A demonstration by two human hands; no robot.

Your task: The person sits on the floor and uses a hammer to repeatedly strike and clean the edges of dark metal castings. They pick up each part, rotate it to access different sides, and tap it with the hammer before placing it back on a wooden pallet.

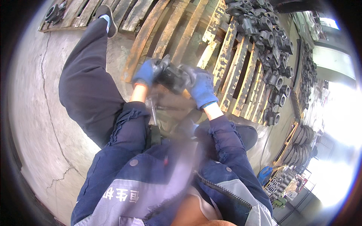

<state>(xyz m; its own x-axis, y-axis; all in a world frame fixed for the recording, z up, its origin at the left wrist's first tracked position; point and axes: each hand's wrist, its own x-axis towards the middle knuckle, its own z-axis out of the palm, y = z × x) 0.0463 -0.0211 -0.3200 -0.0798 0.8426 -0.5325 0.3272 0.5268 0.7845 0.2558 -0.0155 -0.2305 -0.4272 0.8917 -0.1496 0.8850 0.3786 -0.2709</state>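
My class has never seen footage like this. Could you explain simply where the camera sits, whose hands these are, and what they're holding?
There's no robot: a person wears a wide fisheye camera on the head, looking down, so straight edges bend. The left hand and right hand wear blue gloves with dark grip areas. Between them they hold a dark part, blurred here. Ahead lies a slatted wooden pallet, with many dark parts crowded along its right side.

White characters [122, 195], upside down, on the grey panel [156, 190] of the jacket [109, 164]
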